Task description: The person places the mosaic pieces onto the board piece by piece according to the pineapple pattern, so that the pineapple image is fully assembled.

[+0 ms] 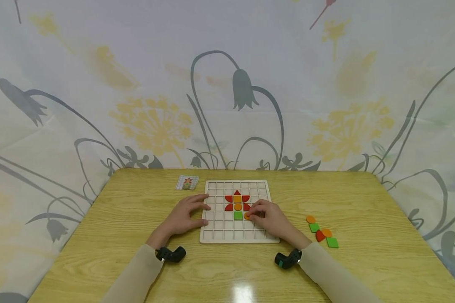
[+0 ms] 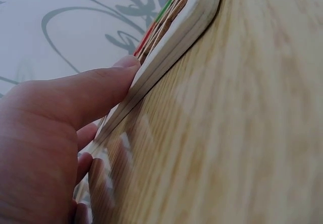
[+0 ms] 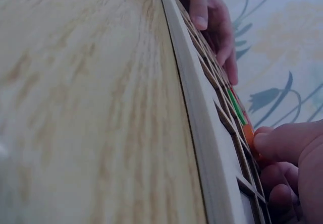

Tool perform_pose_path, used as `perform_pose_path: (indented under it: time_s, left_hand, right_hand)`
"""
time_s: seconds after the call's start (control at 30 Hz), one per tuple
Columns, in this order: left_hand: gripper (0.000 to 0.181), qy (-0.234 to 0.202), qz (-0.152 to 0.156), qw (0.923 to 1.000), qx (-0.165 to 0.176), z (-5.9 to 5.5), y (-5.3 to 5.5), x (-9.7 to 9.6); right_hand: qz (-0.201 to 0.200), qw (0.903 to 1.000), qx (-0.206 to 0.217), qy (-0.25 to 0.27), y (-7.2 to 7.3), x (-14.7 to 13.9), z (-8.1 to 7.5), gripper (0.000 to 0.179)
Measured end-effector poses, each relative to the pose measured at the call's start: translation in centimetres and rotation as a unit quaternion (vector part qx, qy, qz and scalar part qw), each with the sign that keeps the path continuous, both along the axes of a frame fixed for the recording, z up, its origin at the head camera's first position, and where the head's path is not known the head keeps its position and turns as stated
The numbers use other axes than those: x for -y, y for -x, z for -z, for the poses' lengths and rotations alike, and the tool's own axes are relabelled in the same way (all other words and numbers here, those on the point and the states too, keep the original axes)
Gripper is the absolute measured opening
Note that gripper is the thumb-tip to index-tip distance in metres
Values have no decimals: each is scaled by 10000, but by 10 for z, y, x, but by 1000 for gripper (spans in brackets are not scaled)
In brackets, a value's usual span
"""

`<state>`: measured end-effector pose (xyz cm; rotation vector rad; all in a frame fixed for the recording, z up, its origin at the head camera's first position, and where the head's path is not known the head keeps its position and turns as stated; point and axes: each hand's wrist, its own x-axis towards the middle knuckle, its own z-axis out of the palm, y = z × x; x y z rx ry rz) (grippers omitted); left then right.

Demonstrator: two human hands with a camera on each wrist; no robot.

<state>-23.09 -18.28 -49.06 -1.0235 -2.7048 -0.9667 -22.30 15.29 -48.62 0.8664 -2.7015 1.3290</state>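
Note:
A white grid board [image 1: 220, 236] lies on the table. My right hand [image 1: 270, 218] pinches an orange round tile [image 3: 249, 136] between thumb and fingers, at the cell to the right of a green square tile [image 1: 237, 215]. Above that green tile sit an orange circle [image 1: 237, 207] and an orange square [image 1: 237, 198], flanked by red petal-shaped tiles [image 1: 228, 198], with a red triangle [image 1: 236, 192] on top. My left hand [image 1: 183, 215] rests on the board's left edge with its fingers spread, the thumb [image 2: 108, 85] touching the rim. The right fingers partly cover one red tile.
Loose tiles lie on the table right of the board: orange circles [image 1: 310, 219], green squares [image 1: 332, 243] and a red piece [image 1: 320, 235]. A small pattern card [image 1: 187, 182] lies behind the left hand. A flower-printed cloth [image 1: 227, 126] hangs behind the wooden table [image 1: 144, 185].

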Motion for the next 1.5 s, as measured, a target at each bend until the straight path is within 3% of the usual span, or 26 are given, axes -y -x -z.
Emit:
perform_pose_path:
  time_s: [0.4,0.63,0.87,1.17,1.5]
  left_hand:
    - [36,-16,-16,10000,66,0,-1,0]
    - [35,4,-4,10000,49,-2,-1,0]
    - [35,21,-3,9999,103,-3,-2,-1]
    - [34,51,-16,10000,49,-4,-2,-2]
    - [35,76,-59,9999,87,0,-1,0]
  right_hand:
    - [-4,9999,-145,80,-1,2,0,10]
    - [49,9990,172,405,1,-1,-3,11]
    - [214,9977,217,610,5,-13,-9,13]
    - [564,9970,368,377,7,-59,-31,12]
    - [831,9927,864,-87,-5,-133,-32,19]
